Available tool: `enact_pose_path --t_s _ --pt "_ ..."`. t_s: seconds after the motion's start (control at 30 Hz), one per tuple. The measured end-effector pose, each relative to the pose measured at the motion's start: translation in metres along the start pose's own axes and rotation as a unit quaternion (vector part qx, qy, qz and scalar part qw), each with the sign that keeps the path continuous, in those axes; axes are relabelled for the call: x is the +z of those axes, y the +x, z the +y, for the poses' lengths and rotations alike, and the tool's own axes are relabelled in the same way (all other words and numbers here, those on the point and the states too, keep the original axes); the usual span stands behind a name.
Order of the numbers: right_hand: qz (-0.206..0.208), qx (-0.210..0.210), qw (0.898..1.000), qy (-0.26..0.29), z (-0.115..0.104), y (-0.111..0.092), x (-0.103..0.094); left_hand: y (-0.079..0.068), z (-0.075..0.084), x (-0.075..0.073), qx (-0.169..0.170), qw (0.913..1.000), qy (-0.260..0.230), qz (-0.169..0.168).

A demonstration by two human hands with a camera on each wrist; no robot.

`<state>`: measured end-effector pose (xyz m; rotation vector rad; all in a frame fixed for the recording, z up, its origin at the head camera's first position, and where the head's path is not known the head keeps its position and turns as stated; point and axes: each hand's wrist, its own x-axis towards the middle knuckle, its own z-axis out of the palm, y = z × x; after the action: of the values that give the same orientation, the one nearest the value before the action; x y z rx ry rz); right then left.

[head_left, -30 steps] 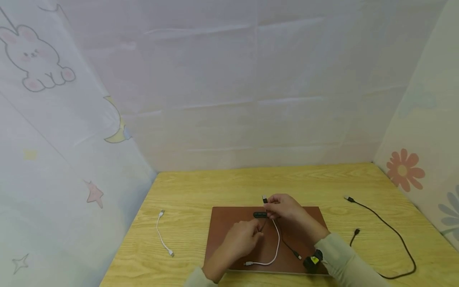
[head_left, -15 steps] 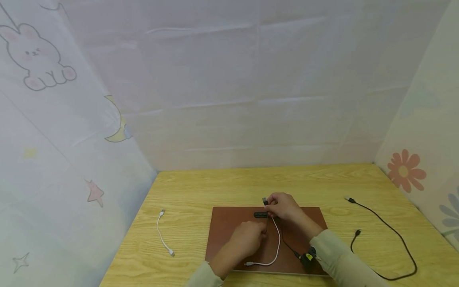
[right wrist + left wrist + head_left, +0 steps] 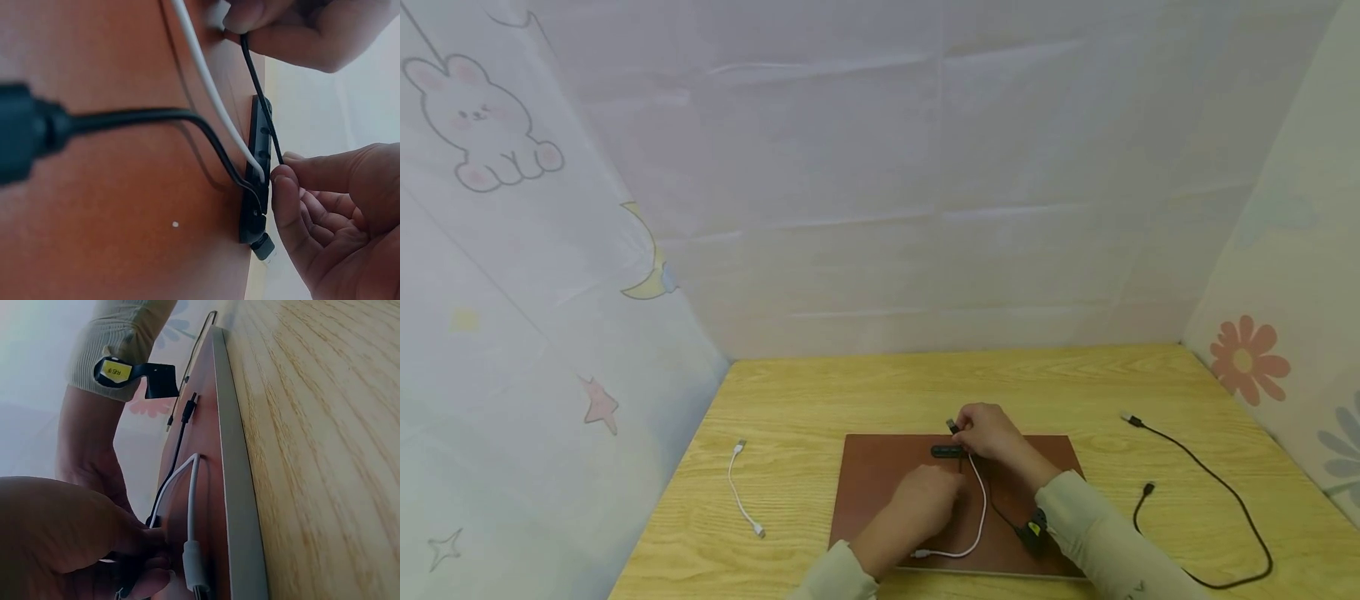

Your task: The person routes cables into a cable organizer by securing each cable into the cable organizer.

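Observation:
A thin black USB cable (image 3: 264, 106) is stretched between my hands. My right hand (image 3: 994, 433) pinches it near its USB plug (image 3: 952, 426), which sticks out leftward past the fingers. My left hand (image 3: 927, 504) holds the other part with curled fingers, nearer the board's front. A black cable clip (image 3: 247, 215) sits at the far edge of the brown board (image 3: 872, 475). In the right wrist view, a white cable (image 3: 209, 81) and another black cable (image 3: 144, 116) run into its slots. The stretched cable passes close to the clip; whether it touches is unclear.
A short white cable (image 3: 734, 487) lies at left on the wooden table (image 3: 805, 392). At right, a longer black cable (image 3: 1232, 492) curves across the tabletop. Printed cloth walls (image 3: 842, 167) stand behind and at the sides. A wrist camera (image 3: 1034, 533) is strapped to the right wrist.
My left hand has shifted right and slightly toward the front edge, drawing the black cable straighter. The right hand and the USB plug have dropped slightly toward the clip.

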<state>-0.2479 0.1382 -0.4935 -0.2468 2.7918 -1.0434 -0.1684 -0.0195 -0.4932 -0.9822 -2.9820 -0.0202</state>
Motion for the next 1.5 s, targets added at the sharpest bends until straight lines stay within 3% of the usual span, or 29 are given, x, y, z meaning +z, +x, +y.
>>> enact_pose_path --t_s 0.4,0.87,1.2,1.5 --pt "0.004 -0.026 0.997 -0.068 -0.004 0.005 0.001 0.005 0.006 -0.003 0.005 0.9976 0.065 -0.021" --pt "-0.008 -0.017 0.994 -0.11 -0.003 0.009 0.005 0.011 0.01 -0.004 -0.004 0.9981 0.044 -0.043" --pt "-0.014 -0.017 0.992 -0.125 -0.002 0.01 0.006 0.012 0.01 -0.003 0.007 0.9929 0.097 -0.068" --pt "-0.025 0.0 0.992 -0.121 -0.002 0.012 0.008 0.006 0.009 -0.007 -0.008 0.9928 0.079 -0.09"
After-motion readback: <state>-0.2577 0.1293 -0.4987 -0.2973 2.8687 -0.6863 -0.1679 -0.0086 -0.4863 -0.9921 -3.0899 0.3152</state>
